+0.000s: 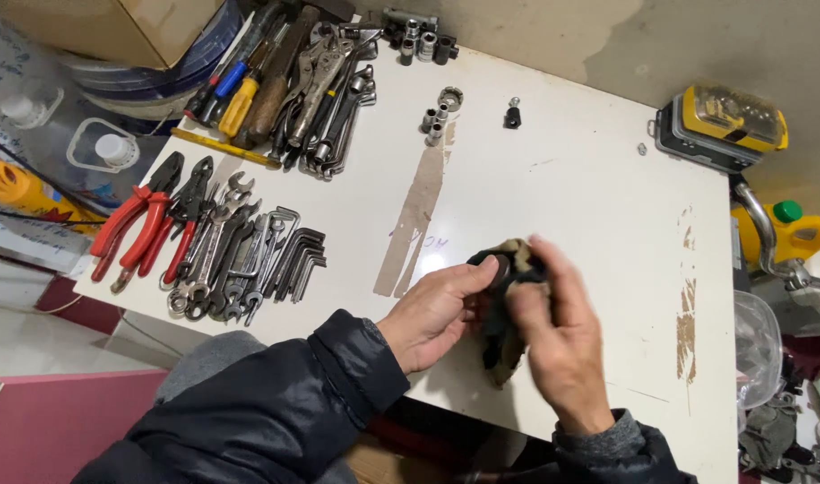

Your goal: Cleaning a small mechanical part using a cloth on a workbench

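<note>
**Two hands closed on one rag-wrapped part, near edge of bench**

Both hands together at the front of the white bench (pixel 553 197), meeting over a dark, dirty rag (pixel 504 345). Left hand (pixel 432 314) on the left side of the bundle, thumb and fingers curled around a small dark round part (pixel 492 269) half buried in the cloth. Right hand (pixel 558 336) laid over the rag from the right and above, fingers slightly blurred, pressed onto the cloth. Neither hand spread apart; both clamped on the same bundle.

Position of the bundle: directly between the two hands, touching both, low over the bench near its front edge. Rag hanging down toward the wearer, long axis running roughly from far to near. Round part at the far upper end of the cloth, on the left hand's side, so left hand nearer to it. Exact shape of the part not readable, too much hidden.

Elsewhere on the bench, well apart from the hands: red-handled pliers (pixel 141 224) and a fan of spanners and hex keys (pixel 249 260) at far left; pile of screwdrivers and locking pliers (pixel 284 81) at the back; a few loose sockets (pixel 435 121) near the back middle. Brown worn strip (pixel 414 220) down the bench top, ending just left of the hands.
</note>
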